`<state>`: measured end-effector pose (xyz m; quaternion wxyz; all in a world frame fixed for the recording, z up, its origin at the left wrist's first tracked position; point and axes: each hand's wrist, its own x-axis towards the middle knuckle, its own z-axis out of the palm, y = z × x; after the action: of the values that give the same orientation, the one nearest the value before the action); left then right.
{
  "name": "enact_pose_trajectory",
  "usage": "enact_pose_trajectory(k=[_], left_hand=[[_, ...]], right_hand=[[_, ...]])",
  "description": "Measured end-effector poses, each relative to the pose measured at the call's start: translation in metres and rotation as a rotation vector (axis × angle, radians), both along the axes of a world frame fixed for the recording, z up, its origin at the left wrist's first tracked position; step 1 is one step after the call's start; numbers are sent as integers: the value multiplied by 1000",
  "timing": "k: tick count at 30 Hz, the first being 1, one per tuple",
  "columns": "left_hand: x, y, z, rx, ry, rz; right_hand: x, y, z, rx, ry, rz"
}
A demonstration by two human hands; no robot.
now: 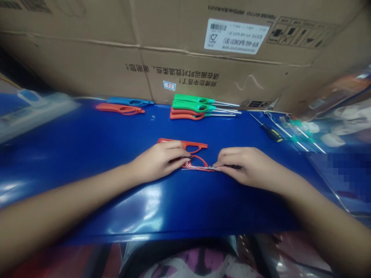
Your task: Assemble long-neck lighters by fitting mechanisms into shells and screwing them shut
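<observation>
An orange lighter shell half (194, 148) lies on the blue table, partly covered by my left hand (162, 160). Nearer to me is a second orange shell piece (199, 157) with a loop-shaped trigger opening, between my two hands. My left thumb and finger pinch at its left end, where a small dark part (189, 156) shows; the rest is under the fingers. Thin white wires (198, 166) run from there along the shell's near side. My right hand (242, 165) is closed in a pinch on a small metal piece (211, 168) at the right end of these wires.
Green and orange lighters (191, 105) with metal tubes lie stacked by the cardboard box (101, 50). Blue (124, 101) and orange shells (116, 109) lie left of them. A screwdriver (271, 132), metal tubes (301, 135) and a blurred container (37, 116) are also on the table.
</observation>
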<state>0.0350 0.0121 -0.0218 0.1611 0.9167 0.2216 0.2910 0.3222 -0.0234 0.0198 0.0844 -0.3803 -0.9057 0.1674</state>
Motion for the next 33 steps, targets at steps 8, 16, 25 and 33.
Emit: enact_pose_trajectory(k=[8, 16, 25, 33], left_hand=[[2, -3, 0, -21, 7, 27], [3, -4, -2, -1, 15, 31], [7, -10, -4, 22, 23, 58], [6, -9, -5, 59, 17, 59]], right_hand=[[-1, 0, -2, 90, -67, -5], [-6, 3, -6, -39, 122, -3], [-10, 3, -8, -134, 69, -213], [-15, -4, -10, 8, 87, 82]])
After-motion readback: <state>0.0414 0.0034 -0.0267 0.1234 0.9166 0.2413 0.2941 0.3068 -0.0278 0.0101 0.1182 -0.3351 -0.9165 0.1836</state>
